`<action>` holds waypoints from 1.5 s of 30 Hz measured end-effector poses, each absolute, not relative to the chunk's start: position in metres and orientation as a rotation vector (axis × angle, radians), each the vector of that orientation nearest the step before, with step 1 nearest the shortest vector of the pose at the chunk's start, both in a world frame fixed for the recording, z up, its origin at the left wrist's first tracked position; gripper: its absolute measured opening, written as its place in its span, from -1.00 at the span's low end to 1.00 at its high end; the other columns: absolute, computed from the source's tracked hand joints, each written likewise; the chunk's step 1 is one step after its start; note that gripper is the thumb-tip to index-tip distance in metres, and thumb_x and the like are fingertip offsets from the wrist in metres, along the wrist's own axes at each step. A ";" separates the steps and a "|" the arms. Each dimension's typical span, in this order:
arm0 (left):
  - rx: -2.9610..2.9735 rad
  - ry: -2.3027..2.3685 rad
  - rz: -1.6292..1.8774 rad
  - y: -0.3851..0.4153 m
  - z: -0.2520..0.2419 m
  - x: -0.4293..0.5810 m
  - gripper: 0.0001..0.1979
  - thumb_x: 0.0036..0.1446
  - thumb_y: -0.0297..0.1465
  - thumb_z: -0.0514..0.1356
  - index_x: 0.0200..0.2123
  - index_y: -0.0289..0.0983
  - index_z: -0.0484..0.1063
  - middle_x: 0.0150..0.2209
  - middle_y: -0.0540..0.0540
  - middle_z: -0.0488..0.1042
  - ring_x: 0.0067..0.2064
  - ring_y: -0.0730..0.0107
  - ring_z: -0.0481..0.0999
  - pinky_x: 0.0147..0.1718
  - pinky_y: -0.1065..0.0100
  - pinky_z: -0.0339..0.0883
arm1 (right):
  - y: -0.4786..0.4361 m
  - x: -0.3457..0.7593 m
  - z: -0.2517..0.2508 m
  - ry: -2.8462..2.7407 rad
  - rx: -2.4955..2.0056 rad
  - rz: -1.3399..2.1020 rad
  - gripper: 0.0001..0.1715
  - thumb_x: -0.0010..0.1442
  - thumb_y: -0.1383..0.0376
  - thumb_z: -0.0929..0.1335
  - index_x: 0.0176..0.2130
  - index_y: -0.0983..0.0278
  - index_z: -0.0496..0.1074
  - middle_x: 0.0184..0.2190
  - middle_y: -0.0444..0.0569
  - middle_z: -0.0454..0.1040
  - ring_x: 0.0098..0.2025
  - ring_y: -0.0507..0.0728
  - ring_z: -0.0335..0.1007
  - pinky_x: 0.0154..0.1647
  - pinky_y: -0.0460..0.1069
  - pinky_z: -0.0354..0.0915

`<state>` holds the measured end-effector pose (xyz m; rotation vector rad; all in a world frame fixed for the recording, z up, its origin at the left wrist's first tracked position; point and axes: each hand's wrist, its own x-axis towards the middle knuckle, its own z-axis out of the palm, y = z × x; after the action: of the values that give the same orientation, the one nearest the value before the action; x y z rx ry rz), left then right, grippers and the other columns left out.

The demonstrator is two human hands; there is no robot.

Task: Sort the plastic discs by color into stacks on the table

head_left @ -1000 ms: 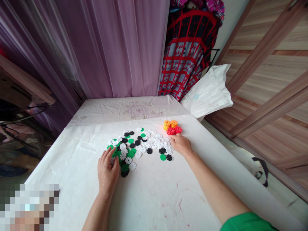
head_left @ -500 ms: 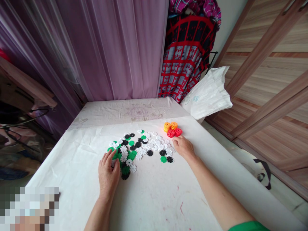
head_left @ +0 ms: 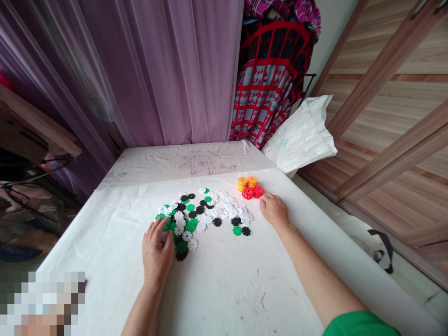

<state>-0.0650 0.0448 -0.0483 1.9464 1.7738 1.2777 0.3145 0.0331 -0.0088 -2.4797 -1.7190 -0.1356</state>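
My left hand rests on the table at the left side of a spread of plastic snowflake discs, its fingers apart and touching the edge of the green ones. Near it are green discs, white discs and a black disc. My right hand lies just right of the stacked red discs, apart from them, with its fingers loosely bent and nothing visible in them. Stacked orange discs stand right behind the red ones. A heap of white discs lies between my hands.
The discs lie on a white-covered table. A white bag stands at its far right corner. Beyond are a purple curtain, a red-and-black patterned cloth and a wooden wardrobe.
My right hand has moved a little to the right, away from the red discs. My left hand and the discs look unchanged.
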 end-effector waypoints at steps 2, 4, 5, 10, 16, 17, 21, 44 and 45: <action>1.946 1.778 1.273 0.045 -0.048 -0.065 -0.63 0.22 -0.25 0.03 0.02 -0.15 0.48 0.16 -0.13 0.46 0.27 0.10 0.33 0.27 0.00 0.18 | 0.033 0.315 -0.009 -1.721 -2.473 -0.132 -0.61 0.32 0.35 0.18 -0.10 0.26 0.55 -0.02 0.06 0.52 -0.04 0.20 0.35 -0.06 0.01 0.18; 1.941 1.784 1.267 0.044 -0.048 -0.065 -0.63 0.22 -0.25 0.04 0.02 -0.15 0.48 0.16 -0.13 0.46 0.27 0.09 0.33 0.27 -0.01 0.18 | 0.034 0.315 -0.010 -1.716 -2.474 -0.127 -0.62 0.32 0.35 0.18 -0.12 0.25 0.55 -0.01 0.05 0.52 -0.04 0.20 0.35 -0.07 0.01 0.18; 1.938 1.784 1.266 0.044 -0.047 -0.065 -0.63 0.22 -0.25 0.04 0.02 -0.15 0.48 0.16 -0.14 0.46 0.27 0.09 0.32 0.27 -0.01 0.17 | 0.035 0.315 -0.010 -1.710 -2.472 -0.123 -0.63 0.32 0.34 0.18 -0.12 0.24 0.55 -0.01 0.05 0.52 -0.04 0.20 0.35 -0.08 0.00 0.18; 1.912 1.769 1.274 0.045 -0.046 -0.066 -0.62 0.21 -0.26 0.04 0.03 -0.17 0.48 0.16 -0.15 0.46 0.26 0.09 0.33 0.26 -0.01 0.18 | 0.035 0.318 -0.015 -1.570 -2.457 -0.072 -0.65 0.27 0.36 0.19 -0.14 0.27 0.54 -0.04 0.07 0.52 -0.03 0.20 0.37 -0.04 0.00 0.20; 1.912 1.787 1.235 0.046 -0.044 -0.065 -0.61 0.23 -0.28 0.01 0.03 -0.19 0.48 0.16 -0.18 0.46 0.26 0.08 0.33 0.25 -0.01 0.19 | 0.019 0.297 -0.032 -1.438 -2.238 0.018 -0.53 0.30 0.31 0.15 0.09 0.32 0.43 0.07 0.13 0.48 0.10 0.19 0.36 0.14 0.04 0.22; 1.927 1.808 1.209 0.046 -0.044 -0.064 -0.61 0.23 -0.28 0.01 0.03 -0.19 0.48 0.17 -0.19 0.45 0.26 0.05 0.32 0.25 -0.05 0.17 | 0.016 0.288 -0.034 -1.520 -2.184 0.007 -0.49 0.32 0.27 0.14 0.16 0.32 0.38 0.14 0.14 0.44 0.17 0.19 0.31 0.18 0.05 0.19; 2.051 1.921 1.000 0.040 -0.042 -0.055 -0.54 0.27 -0.20 0.00 0.15 -0.22 0.40 0.25 -0.24 0.36 0.32 -0.08 0.23 0.27 -0.22 0.02 | 0.006 0.244 -0.037 -1.899 -2.139 -0.027 -0.38 0.36 0.15 0.16 0.33 0.26 0.19 0.37 0.12 0.15 0.37 0.23 0.02 0.33 0.17 0.00; 2.351 2.033 0.562 0.000 -0.051 -0.059 -0.06 0.15 0.18 -0.01 0.33 -0.45 0.15 0.37 -0.48 0.09 0.38 -0.30 0.05 0.28 -0.29 -0.09 | 0.024 0.174 -0.055 -1.517 -2.285 -0.214 -0.39 0.34 0.11 0.21 0.26 0.32 0.31 0.31 0.30 0.20 0.32 0.44 0.09 0.25 0.36 0.02; 2.335 2.045 0.539 0.008 -0.050 -0.062 -0.06 0.15 0.18 -0.03 0.34 -0.45 0.13 0.37 -0.47 0.09 0.39 -0.28 0.04 0.28 -0.28 -0.09 | 0.031 0.171 -0.052 -1.532 -2.308 -0.195 -0.39 0.35 0.11 0.20 0.28 0.30 0.30 0.31 0.29 0.21 0.33 0.43 0.09 0.26 0.36 0.01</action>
<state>-0.0618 0.0077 -0.0497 2.3354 2.0454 0.5387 0.1713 0.0306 -0.0523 -2.3076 -1.5324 -0.1955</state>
